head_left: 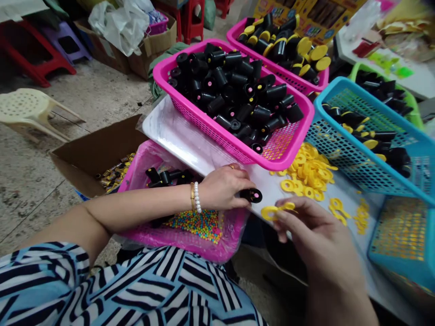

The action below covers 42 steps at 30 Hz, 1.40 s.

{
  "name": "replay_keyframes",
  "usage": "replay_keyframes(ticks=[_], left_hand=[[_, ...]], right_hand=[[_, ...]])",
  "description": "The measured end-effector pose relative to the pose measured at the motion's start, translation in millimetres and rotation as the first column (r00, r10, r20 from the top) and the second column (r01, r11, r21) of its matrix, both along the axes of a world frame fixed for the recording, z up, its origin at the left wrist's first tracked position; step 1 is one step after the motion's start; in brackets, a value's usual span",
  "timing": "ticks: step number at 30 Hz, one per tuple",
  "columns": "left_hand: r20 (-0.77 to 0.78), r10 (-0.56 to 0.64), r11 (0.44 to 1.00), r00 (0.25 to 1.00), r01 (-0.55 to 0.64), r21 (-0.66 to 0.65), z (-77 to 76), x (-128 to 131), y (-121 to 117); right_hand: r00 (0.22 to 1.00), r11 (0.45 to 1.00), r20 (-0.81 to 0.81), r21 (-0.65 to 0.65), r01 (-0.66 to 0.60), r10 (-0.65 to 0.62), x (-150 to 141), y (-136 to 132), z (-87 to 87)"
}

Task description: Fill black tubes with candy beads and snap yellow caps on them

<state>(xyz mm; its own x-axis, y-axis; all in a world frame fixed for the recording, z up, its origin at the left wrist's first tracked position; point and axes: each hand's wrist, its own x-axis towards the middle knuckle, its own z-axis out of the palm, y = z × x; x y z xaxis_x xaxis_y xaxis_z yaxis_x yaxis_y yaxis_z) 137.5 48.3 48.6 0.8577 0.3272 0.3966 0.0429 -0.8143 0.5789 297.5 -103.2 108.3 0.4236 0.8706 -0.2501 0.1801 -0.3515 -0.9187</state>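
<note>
My left hand (pixel 224 188) is closed around a small black plastic cylinder (pixel 251 195), its end with a pink dot facing right. Between thumb and fingers, my right hand (pixel 309 226) pinches a yellow plastic ring piece (pixel 270 213) just right of that cylinder; the two look apart. A pile of similar yellow ring pieces (pixel 311 172) lies on the table beyond my right hand. Under my left wrist stands a plastic-lined pink basket (pixel 234 240) with small coloured beads (pixel 193 226) and several black cylinders (pixel 166 176) in it.
A large pink basket (pixel 217 124) heaped with black cylinders sits ahead on the white table (pixel 176 131). Behind it is another pink basket (pixel 319 83) of black and yellow parts. Blue baskets (pixel 340 86) stand at right. An open cardboard box (pixel 91 140) and a stool (pixel 27 106) are at left.
</note>
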Motion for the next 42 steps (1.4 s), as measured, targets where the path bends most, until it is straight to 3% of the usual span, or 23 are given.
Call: replay_keyframes(ticks=[5, 10, 14, 16, 19, 21, 23, 25, 28, 30, 34, 39, 42], left_hand=[[-0.027, 0.000, 1.000, 1.000, 0.000, 0.022, -1.9, 1.8, -0.3], [-0.056, -0.004, 1.000, 0.998, 0.005, 0.025, 3.1, 0.3, -1.7], [-0.128, 0.013, 0.990, 0.992, -0.031, -0.140, 19.3, -3.9, -7.6], [-0.124, 0.013, 0.945, 0.992, -0.053, -0.322, 26.9, -4.7, -10.5], [-0.098, -0.013, 0.797, 0.995, -0.049, -0.603, 31.6, -2.6, -12.7], [-0.098, -0.008, 0.693, 0.995, -0.065, -0.718, 30.2, -0.8, -14.5], [-0.091, -0.008, 0.642, 0.996, -0.065, -0.764, 27.2, -0.5, -18.2], [-0.080, 0.025, 0.690, 0.996, -0.075, -0.720, 23.6, -1.6, -23.3], [-0.031, 0.156, 0.857, 0.987, -0.151, -0.493, 16.9, -1.8, -28.6], [-0.004, 0.206, 0.913, 0.979, -0.193, -0.360, 12.3, -0.3, -28.8], [0.009, 0.177, 0.943, 0.984, -0.167, -0.287, 5.5, 1.3, -25.0], [0.033, 0.157, 0.956, 0.987, -0.143, -0.256, 1.0, -1.0, -24.0], [0.077, 0.148, 0.958, 0.986, -0.124, -0.260, 0.0, -2.3, -24.7]], right_hand=[[0.987, 0.995, -0.121, 0.004, 0.105, -0.103, -15.2, 33.3, -20.7], [0.972, 0.988, -0.178, -0.008, 0.156, -0.155, -20.3, 35.4, -29.6], [0.979, 0.997, -0.190, -0.022, 0.070, -0.073, -21.0, 31.6, -25.3], [0.972, 1.000, -0.235, -0.018, 0.022, -0.026, -19.5, 31.6, -25.1], [0.956, 1.000, -0.293, 0.004, 0.002, -0.001, -17.0, 31.6, -30.0], [0.949, 0.999, -0.313, 0.029, 0.033, -0.022, -17.7, 30.6, -34.4], [0.942, 0.995, -0.331, 0.059, 0.080, -0.056, -20.7, 29.0, -37.0], [0.936, 0.992, -0.345, 0.077, 0.104, -0.071, -23.8, 27.6, -37.3], [0.931, 0.991, -0.355, 0.064, 0.121, -0.091, -23.0, 28.8, -35.7], [0.909, 0.987, -0.399, 0.052, 0.150, -0.118, -18.2, 32.1, -33.8], [0.878, 0.995, -0.469, -0.031, 0.096, -0.099, -6.3, 42.2, -24.8], [0.921, 0.961, -0.352, -0.151, -0.234, 0.169, 5.7, 53.6, -8.5], [0.915, 0.938, -0.306, -0.141, -0.317, 0.263, 13.0, 57.6, -6.9]])
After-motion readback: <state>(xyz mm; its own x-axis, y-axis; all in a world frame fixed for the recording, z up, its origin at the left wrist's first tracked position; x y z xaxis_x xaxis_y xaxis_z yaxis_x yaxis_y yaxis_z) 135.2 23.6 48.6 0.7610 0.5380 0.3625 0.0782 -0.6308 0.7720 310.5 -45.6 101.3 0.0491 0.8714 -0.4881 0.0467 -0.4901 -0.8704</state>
